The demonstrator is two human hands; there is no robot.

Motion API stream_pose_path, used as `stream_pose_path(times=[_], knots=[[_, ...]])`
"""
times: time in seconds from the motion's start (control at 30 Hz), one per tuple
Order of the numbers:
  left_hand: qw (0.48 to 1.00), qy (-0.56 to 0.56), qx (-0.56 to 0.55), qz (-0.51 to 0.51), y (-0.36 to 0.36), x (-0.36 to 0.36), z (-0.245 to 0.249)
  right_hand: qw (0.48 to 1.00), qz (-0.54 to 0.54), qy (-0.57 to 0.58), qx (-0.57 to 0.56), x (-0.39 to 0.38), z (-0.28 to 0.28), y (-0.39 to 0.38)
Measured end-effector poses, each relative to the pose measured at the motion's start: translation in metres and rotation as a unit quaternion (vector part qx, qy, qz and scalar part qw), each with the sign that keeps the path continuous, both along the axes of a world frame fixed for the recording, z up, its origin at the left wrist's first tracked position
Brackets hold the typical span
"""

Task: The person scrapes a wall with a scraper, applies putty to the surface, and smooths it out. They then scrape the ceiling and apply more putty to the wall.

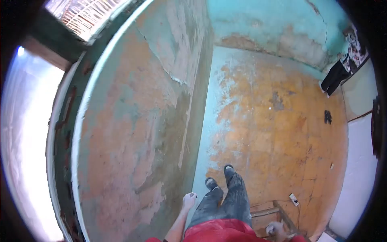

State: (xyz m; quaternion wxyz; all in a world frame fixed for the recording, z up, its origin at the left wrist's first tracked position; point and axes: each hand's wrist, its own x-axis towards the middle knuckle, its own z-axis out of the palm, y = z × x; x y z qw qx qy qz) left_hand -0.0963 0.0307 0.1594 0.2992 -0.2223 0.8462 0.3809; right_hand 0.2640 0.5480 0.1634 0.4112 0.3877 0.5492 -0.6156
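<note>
My left hand [189,200] hangs beside my left thigh, close to the patchy plaster wall [133,133]. Its fingers are curled closed. A small dark spot shows at the fingertips, too small to name. Low in the view, my right hand [277,230] is at my right side, over a wooden frame [284,220] like a stool or chair. Motion smears this hand, and a pale roundish patch shows at its fingers. Whether it grips anything cannot be made out.
Worn tiles cover the floor [262,121], dusted white along the left wall. A power strip [294,199] with a cord lies near the wooden frame. Dark footwear [328,117] lies at the right. Another person [338,72] stands in the far right corner. Bright openings are at left.
</note>
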Motion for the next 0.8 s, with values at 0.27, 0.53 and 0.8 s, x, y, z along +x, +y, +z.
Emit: stream_pose_path(times=[0.27, 0.53, 0.8], knots=[[0.997, 0.005, -0.073, -0.022, 0.027, -0.034, 0.007, 0.981, -0.160, -0.112, -0.003, 0.011, -0.080, 0.168], [0.995, -0.004, -0.071, 0.075, 0.107, -0.074, -0.012, 0.964, -0.048, 0.081, 0.249, -0.211, -0.004, 0.160], [0.988, 0.152, -0.015, 0.027, 0.229, -0.153, 0.056, 0.934, 0.037, 0.150, 0.323, -0.390, 0.085, 0.272]])
